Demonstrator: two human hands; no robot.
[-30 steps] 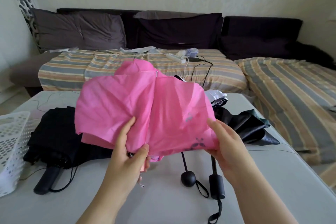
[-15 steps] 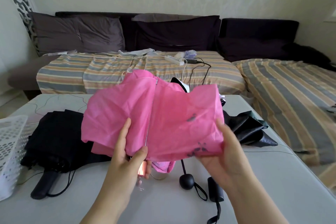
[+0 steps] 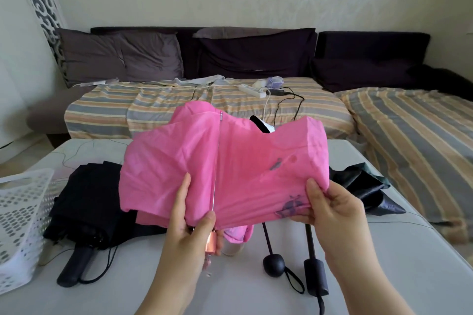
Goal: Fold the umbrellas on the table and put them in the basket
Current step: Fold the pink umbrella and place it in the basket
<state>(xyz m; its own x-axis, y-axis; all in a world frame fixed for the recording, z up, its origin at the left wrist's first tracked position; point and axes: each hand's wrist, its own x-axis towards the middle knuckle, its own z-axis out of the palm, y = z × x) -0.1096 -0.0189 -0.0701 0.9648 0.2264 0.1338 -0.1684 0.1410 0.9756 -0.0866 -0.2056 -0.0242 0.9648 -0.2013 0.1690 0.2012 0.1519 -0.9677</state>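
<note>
A pink umbrella [image 3: 230, 166] is held up over the white table [image 3: 256, 289], its canopy loose and a thin metal rib running down the middle. My left hand [image 3: 190, 220] grips the canopy's lower edge by the pink handle [image 3: 212, 241]. My right hand [image 3: 332, 212] pinches the canopy's lower right corner. A black umbrella [image 3: 84, 202] lies collapsed at the left. Two more dark umbrellas lie behind the pink one, with a ball handle [image 3: 273, 263] and a cylinder handle [image 3: 315, 275] pointing at me. The white perforated basket [image 3: 18, 225] stands at the table's left edge.
Dark umbrella fabric [image 3: 363, 186] spreads toward the table's right edge. Behind the table stands a sofa with striped covers [image 3: 153, 107] and dark cushions. A power strip [image 3: 252, 90] with cables lies on the sofa.
The right side of the pink canopy has been drawn out wider and higher by my right hand. The view has tilted down slightly and the pink handle now shows below my left hand.
</note>
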